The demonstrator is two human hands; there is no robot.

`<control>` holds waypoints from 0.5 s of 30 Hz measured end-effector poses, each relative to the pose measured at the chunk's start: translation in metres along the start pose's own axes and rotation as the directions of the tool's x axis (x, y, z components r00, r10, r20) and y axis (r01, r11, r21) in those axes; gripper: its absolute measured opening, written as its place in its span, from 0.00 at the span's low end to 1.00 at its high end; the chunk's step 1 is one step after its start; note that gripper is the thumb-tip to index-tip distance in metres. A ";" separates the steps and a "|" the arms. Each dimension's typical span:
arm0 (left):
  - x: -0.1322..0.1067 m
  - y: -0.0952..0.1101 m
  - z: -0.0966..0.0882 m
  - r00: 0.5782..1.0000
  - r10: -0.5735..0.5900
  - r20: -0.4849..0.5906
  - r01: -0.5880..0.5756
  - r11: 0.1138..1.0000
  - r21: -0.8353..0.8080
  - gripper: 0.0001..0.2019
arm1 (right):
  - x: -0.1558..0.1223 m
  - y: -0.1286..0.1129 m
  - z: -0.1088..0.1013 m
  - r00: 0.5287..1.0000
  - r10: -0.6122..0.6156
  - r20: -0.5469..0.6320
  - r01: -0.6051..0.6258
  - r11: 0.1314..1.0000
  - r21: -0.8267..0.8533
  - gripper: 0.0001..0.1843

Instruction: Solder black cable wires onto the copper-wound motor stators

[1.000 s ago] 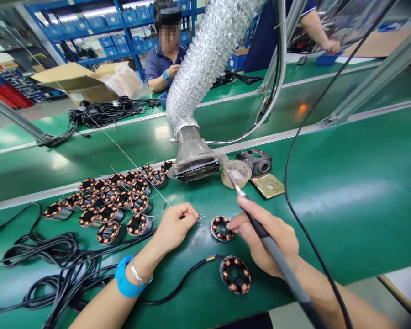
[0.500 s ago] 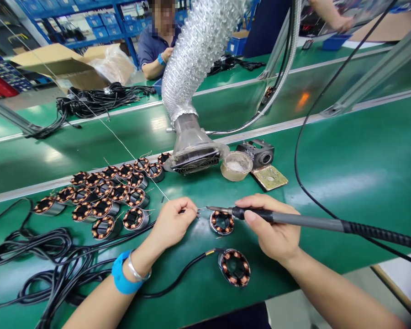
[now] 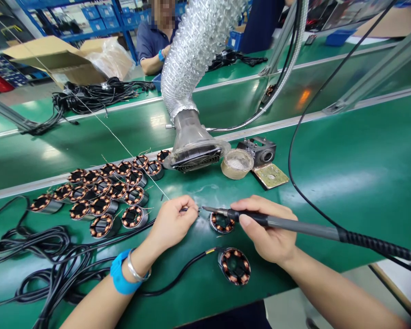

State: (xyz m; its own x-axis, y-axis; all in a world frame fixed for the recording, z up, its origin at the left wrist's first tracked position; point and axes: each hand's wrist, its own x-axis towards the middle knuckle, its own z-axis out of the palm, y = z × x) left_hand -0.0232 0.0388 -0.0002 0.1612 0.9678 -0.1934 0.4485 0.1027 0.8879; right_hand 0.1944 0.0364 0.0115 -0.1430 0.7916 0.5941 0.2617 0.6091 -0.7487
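My right hand (image 3: 269, 228) grips a soldering iron (image 3: 304, 227) like a pen, its tip pointing left. Between thumb and fingertips, my left hand (image 3: 176, 218) pinches the end of a black cable (image 3: 142, 230). A thin solder wire (image 3: 121, 144) runs down from the upper left to this hand. The iron's tip is right beside the short wire ends poking out of the left fingers; whether they touch I cannot tell. Behind the iron sits a copper-wound motor stator (image 3: 222, 230), partly covered. Nearer me lies a second stator (image 3: 222, 267) with a cable attached.
Several more stators (image 3: 104, 205) stand at the left, beside coiled black cables (image 3: 50, 244). A fume extractor nozzle (image 3: 195, 146) hangs ahead of my hands. Right of it are a round tub (image 3: 234, 171), an iron stand (image 3: 260, 151) and a sponge tray (image 3: 272, 176). Across the bench sits a co-worker (image 3: 154, 50).
The iron and my right hand have shifted slightly left, bringing the tip nearer the left fingertips. Pale smoke now drifts above them. The distant hand at upper right has left its place.
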 end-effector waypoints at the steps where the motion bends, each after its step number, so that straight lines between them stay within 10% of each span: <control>1: 0.000 0.000 0.000 1.000 0.008 0.003 -0.008 1.000 0.003 0.07 | 0.000 -0.001 0.000 1.000 -0.024 0.010 0.024 1.000 0.000 0.08; 15: -0.003 0.003 -0.001 1.000 -0.009 -0.010 0.010 0.997 0.077 0.08 | -0.008 -0.007 0.005 0.968 -0.242 0.062 0.245 0.968 -0.054 0.15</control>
State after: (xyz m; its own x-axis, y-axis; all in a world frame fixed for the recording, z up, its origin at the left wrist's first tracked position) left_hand -0.0228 0.0361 0.0038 0.1478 0.9691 -0.1974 0.5163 0.0946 0.8512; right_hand 0.1889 0.0260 0.0107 -0.2611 0.6225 0.7378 0.2703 0.7809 -0.5632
